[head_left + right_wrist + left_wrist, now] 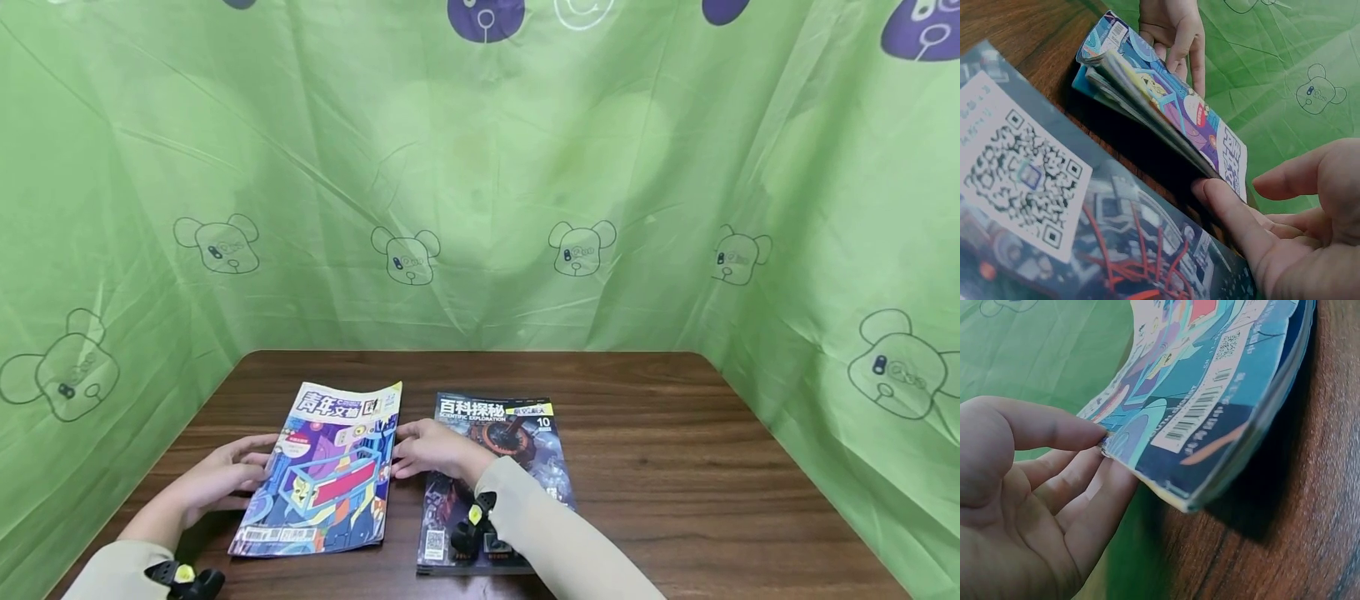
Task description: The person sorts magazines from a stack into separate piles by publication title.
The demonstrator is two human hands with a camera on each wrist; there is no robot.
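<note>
A purple-and-blue magazine with a colourful cover tilts in front of me on the left, raised off the tabletop with shadow under it. My left hand pinches its left edge, thumb on the cover side and fingers beneath, as the left wrist view shows. At its opposite edge is my right hand; one extended finger touches the page edges, while the thumb stands apart from the paper. Beneath the right forearm lies a dark magazine with a QR code, atop a thin stack.
The brown wooden table reaches back to a green curtain printed with bear faces. The curtain also encloses both sides. Black wrist straps sit over pale sleeves.
</note>
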